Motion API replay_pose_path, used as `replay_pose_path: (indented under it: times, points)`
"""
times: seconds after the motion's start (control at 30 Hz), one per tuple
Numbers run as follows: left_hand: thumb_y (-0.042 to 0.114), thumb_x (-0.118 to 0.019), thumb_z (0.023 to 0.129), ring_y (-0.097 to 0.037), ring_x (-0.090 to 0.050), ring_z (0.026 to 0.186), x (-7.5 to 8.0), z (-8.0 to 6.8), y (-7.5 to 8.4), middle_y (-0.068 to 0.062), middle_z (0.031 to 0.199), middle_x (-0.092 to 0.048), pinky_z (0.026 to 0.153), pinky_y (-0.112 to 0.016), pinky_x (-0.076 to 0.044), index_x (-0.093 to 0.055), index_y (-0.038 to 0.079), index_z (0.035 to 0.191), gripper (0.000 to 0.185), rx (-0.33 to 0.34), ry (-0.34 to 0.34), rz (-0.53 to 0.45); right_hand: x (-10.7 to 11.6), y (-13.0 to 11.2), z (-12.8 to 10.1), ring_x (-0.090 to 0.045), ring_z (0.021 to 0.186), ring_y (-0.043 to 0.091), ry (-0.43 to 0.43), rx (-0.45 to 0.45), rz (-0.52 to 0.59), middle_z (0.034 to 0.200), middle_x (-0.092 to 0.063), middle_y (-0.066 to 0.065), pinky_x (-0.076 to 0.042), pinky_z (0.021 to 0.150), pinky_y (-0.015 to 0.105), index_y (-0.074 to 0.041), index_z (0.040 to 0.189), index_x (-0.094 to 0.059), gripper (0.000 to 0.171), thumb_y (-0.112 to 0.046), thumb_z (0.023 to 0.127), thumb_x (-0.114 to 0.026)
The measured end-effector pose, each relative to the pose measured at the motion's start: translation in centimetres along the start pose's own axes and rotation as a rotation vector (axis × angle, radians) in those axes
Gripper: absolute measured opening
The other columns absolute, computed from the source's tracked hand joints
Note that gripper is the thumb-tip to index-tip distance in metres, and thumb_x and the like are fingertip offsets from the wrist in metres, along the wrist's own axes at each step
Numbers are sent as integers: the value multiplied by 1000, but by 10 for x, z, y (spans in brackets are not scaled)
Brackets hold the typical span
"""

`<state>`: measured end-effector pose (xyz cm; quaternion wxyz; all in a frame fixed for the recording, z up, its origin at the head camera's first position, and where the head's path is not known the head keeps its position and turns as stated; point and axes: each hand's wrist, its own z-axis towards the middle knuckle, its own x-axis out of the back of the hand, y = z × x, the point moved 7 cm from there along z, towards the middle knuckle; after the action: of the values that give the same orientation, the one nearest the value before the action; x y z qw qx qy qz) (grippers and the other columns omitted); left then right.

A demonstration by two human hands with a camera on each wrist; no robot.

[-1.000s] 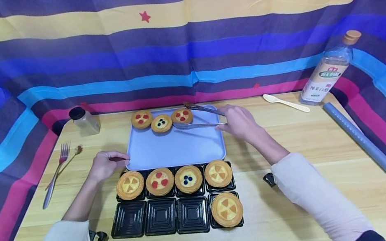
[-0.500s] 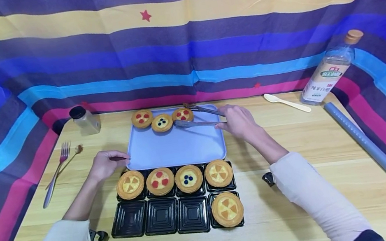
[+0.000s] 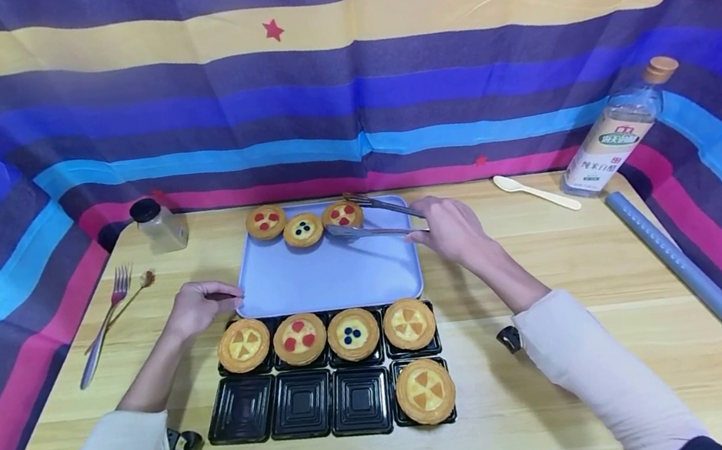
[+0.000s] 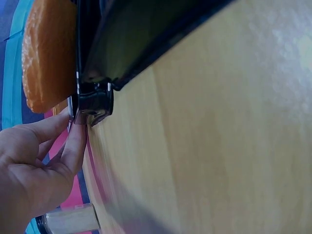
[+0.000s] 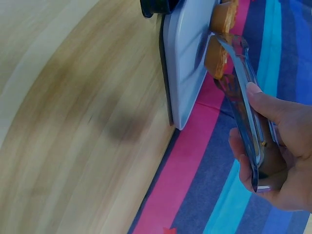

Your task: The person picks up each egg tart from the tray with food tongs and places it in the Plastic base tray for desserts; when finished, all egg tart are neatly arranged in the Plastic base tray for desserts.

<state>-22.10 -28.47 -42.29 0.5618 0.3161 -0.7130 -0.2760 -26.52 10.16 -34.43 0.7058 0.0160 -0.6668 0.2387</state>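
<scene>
My right hand [image 3: 448,227] grips metal tongs [image 3: 370,217], whose two arms stand on either side of the red-dotted tart [image 3: 341,215] at the far right of the light blue tray [image 3: 330,276]. In the right wrist view the tongs [image 5: 241,97] reach to that tart [image 5: 215,56]. Two more tarts [image 3: 303,230] lie beside it on the tray. My left hand [image 3: 194,308] pinches the tray's near left corner; its fingertips [image 4: 75,139] show in the left wrist view. A black compartment tray [image 3: 297,405] in front holds several tarts [image 3: 299,339].
A fork [image 3: 103,326] and small spoon lie at the left, a spice jar [image 3: 158,226] at the back left. A pale spoon [image 3: 533,192], a bottle [image 3: 613,129] and a grey roll [image 3: 678,263] stand at the right. Striped cloth walls surround the wooden table [image 3: 571,411].
My right hand has drawn a little to the right with the tongs, whose arms stay around the red-dotted tart. The left hand has not moved.
</scene>
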Motion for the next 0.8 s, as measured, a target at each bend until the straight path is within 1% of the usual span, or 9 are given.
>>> replay_pose_path:
  times: [0.2, 0.33, 0.5, 0.6, 0.7, 0.8]
  points:
    - [7, -69, 85, -2, -62, 77, -1, 0, -1, -21, 105, -70, 71, -19, -53, -68, -3, 108, 26, 1, -3, -19, 4, 4, -9, -66, 97, 31, 29, 16, -14, 118, -66, 13, -53, 77, 44, -6, 121, -62, 51, -33, 80, -75]
    - [7, -69, 85, -2, -62, 77, -1, 0, 0, -21, 105, -70, 71, -20, -54, -68, -4, 108, 26, 3, 1, -26, 9, 5, -17, -66, 99, 33, 46, 35, -18, 119, -66, 15, -53, 78, 45, -5, 120, -62, 52, -34, 80, -75]
    - [7, -69, 85, -1, -62, 76, -1, 0, 0, -21, 105, -70, 71, -21, -54, -68, -4, 108, 25, -1, 2, -29, 17, 7, -31, -67, 95, 32, 55, 53, -13, 119, -66, 15, -54, 76, 45, -5, 121, -62, 52, -34, 80, -75]
    - [7, -69, 85, 0, -62, 76, -1, 0, 0, -21, 105, -70, 72, -20, -54, -68, -4, 107, 25, -5, 5, -27, 24, 8, -41, -68, 84, 27, 72, 71, -14, 117, -67, 14, -54, 72, 44, -6, 121, -63, 51, -35, 80, -75]
    - [7, -69, 85, 0, -62, 75, -1, 0, 0, -21, 105, -70, 71, -21, -54, -68, -4, 107, 25, -5, 6, -20, 30, 9, -51, -65, 70, 20, 84, 91, -4, 113, -69, 14, -53, 65, 40, -6, 121, -63, 51, -33, 79, -76]
    - [7, -69, 85, 1, -62, 75, -1, 0, 0, -21, 104, -70, 71, -21, -54, -69, -4, 107, 25, -7, 9, -15, 35, 9, -61, -63, 67, 16, 92, 117, 9, 110, -70, 12, -51, 60, 36, -7, 120, -63, 51, -32, 78, -77]
